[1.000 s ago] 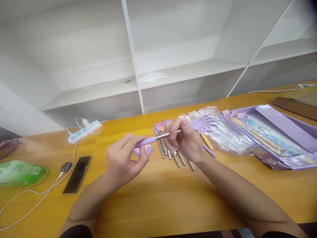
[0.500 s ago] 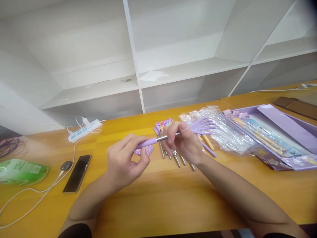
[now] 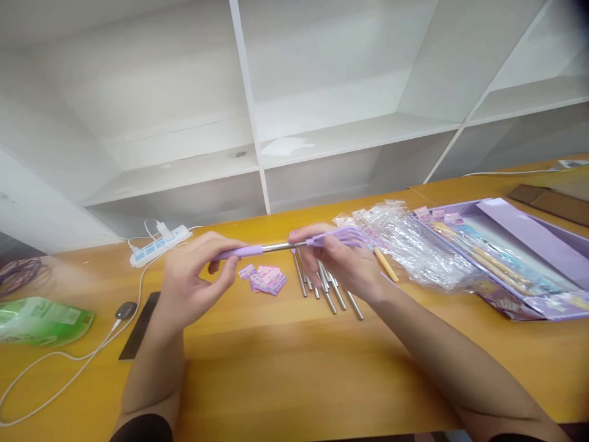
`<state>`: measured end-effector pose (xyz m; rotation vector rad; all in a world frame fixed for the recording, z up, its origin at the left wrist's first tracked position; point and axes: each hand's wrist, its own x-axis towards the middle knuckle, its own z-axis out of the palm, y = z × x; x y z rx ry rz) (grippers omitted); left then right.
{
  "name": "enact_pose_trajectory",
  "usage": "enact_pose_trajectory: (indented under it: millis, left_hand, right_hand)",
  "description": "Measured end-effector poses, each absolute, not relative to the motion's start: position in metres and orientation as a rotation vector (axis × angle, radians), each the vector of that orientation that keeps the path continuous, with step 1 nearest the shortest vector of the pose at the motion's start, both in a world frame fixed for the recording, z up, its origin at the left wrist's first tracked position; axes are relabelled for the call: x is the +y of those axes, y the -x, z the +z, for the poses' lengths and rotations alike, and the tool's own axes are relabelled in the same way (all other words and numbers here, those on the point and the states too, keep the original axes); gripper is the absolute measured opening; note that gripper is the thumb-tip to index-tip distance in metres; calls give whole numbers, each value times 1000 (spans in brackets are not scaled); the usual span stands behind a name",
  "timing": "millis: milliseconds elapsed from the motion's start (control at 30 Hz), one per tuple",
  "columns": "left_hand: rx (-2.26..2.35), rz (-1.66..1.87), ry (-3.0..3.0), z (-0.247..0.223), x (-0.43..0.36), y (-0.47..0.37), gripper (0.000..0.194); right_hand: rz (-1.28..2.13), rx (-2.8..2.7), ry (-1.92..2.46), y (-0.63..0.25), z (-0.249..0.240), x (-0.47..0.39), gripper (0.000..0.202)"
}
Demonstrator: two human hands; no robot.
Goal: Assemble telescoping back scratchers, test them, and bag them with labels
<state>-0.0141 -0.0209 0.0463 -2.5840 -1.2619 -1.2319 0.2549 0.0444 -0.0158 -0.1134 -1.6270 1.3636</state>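
A purple back scratcher [image 3: 280, 246] with a metal shaft is held level above the table between my hands. My left hand [image 3: 186, 279] is closed on its purple handle, thumb below and fingers on top. Close to the claw-shaped head, my right hand [image 3: 352, 265] pinches the other end, with some fingers hanging loose. Under my right hand lie several metal shafts [image 3: 330, 298], their upper ends hidden by it. Small pink and purple cards [image 3: 268, 280] lie in a loose pile to their left. A yellow handle [image 3: 385, 265] rests to the right.
Clear plastic bags [image 3: 414, 252] are heaped right of centre, beside a purple box [image 3: 547, 245] containing packaged items. On the left are a power strip [image 3: 160, 244], a dark phone [image 3: 138, 331], a white cable and a green pouch [image 3: 46, 320]. White shelving [image 3: 359, 132] rises behind the table.
My left hand has moved left with the handle, and the scratcher now lies more level. My right hand has shifted its grip to the claw end. More of the card pile shows.
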Motion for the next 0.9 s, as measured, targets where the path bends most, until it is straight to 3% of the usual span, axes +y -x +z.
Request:
enact_pose_trajectory:
  millis: [167,300,467,900]
  left_hand:
    - [-1217,-1043,2406,50,-18,29,29]
    - [-1081,-844,2409,37,-7,26,22]
    - [-1030,-633,2355,24,3,13,15]
    - [-874,-747,2222,12,10,-1,12]
  right_hand:
    - [842,-1746,400,-260,-8,58,15]
    - [121,-1903,494,-262,-5,59,13]
    - [-371,-1974,551,-258,-11,58,14]
    - [-579,-2039,491,-260,-8,52,17]
